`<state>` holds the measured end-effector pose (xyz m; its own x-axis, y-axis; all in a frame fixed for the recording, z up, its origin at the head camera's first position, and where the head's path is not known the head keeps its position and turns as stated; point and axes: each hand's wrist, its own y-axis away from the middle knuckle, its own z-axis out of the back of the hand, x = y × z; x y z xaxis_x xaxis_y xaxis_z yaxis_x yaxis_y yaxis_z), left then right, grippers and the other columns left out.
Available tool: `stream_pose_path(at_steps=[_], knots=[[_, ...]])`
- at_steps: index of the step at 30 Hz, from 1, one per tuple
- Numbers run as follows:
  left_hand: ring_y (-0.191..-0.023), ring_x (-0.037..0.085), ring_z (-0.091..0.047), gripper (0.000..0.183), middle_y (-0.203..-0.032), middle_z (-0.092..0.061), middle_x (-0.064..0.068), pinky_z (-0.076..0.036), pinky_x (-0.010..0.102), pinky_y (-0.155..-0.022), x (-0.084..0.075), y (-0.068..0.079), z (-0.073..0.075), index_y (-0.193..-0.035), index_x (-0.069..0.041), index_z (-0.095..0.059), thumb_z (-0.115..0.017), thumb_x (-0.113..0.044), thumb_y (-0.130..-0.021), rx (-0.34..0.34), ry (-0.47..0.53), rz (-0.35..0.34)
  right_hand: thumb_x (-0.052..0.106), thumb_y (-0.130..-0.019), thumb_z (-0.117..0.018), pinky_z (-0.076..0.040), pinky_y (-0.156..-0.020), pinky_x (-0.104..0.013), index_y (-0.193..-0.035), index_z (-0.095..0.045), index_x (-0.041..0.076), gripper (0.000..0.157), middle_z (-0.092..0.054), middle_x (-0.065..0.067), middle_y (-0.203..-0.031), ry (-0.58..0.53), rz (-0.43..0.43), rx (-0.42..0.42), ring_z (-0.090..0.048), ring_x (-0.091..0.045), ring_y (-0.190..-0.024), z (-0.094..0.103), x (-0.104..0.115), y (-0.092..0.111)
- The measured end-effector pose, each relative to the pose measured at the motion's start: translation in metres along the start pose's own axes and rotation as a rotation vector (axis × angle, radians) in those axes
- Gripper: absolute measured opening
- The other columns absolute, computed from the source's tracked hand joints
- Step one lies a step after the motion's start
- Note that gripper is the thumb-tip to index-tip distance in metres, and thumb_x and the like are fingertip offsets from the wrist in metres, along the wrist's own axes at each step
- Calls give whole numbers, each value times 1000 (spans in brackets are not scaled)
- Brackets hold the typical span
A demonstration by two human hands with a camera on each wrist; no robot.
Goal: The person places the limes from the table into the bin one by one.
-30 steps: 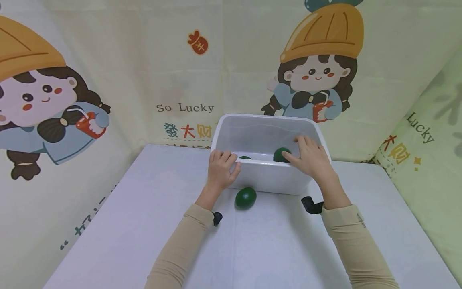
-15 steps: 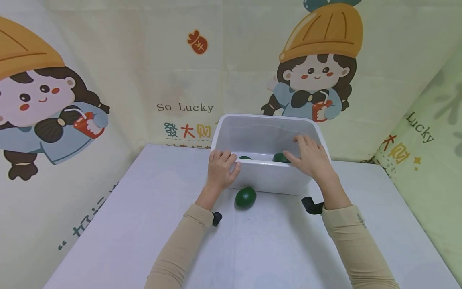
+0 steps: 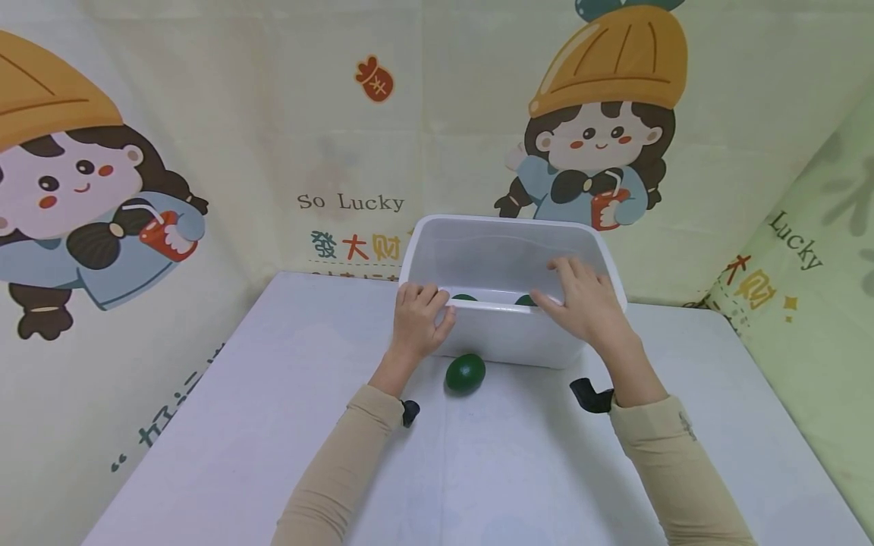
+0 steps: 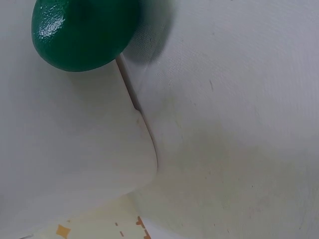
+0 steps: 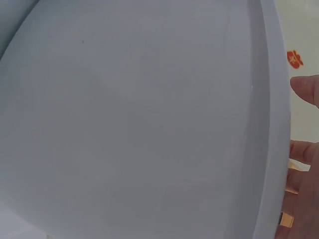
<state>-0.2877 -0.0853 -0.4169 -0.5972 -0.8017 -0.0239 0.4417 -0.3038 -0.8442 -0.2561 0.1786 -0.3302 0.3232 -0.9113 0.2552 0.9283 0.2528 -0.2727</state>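
Observation:
A white plastic bin (image 3: 508, 334) stands on the table, and my left hand (image 3: 418, 322) grips its near rim at the left, fingers hooked over the edge. My right hand (image 3: 586, 299) is over the bin's right end with spread, slightly bent fingers and nothing held. Two dark green avocados show inside only as tops above the near rim, one left avocado (image 3: 464, 297) and one right avocado (image 3: 525, 300) by my right thumb. A third, glossy avocado (image 3: 466, 374) lies on the table against the bin's front. In the right wrist view, fingers (image 5: 301, 152) appear beyond the bin's rim.
The white-covered table (image 3: 341, 334) carries the bin near its far edge. Behind it hangs a cloth backdrop (image 3: 464, 114) with cartoon prints, with more printed cloth at both sides. Black wrist cameras (image 3: 591, 396) sit at the sleeve cuffs.
The right-hand avocado inside the bin has sunk lower behind the near rim, away from my right thumb. My right hand has shifted slightly left; my left hand stays on the rim.

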Motion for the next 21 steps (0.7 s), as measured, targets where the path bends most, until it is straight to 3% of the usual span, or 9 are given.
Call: stream_pose_path(at_steps=[14,21], knots=[[-79,24,-43,34,-78,-50,5,-33,41,-80,0,-1,1,-83,-9,-58,-34,-32,-86,-6,3,-2,45,-85,-52,-25,-96,-56,-127,-39,3,60,-43,-15,-124,22,94,-17,-38,-35,-116,2,19,19],[-78,25,-43,33,-78,-51,5,-33,41,-79,0,-1,1,-83,-8,-58,-36,-32,-85,-14,11,-4,42,-83,-57,-28,-95,-53,-124,-42,4,58,-46,-13,-120,34,170,-81,-44,-33,-108,-1,27,29]])
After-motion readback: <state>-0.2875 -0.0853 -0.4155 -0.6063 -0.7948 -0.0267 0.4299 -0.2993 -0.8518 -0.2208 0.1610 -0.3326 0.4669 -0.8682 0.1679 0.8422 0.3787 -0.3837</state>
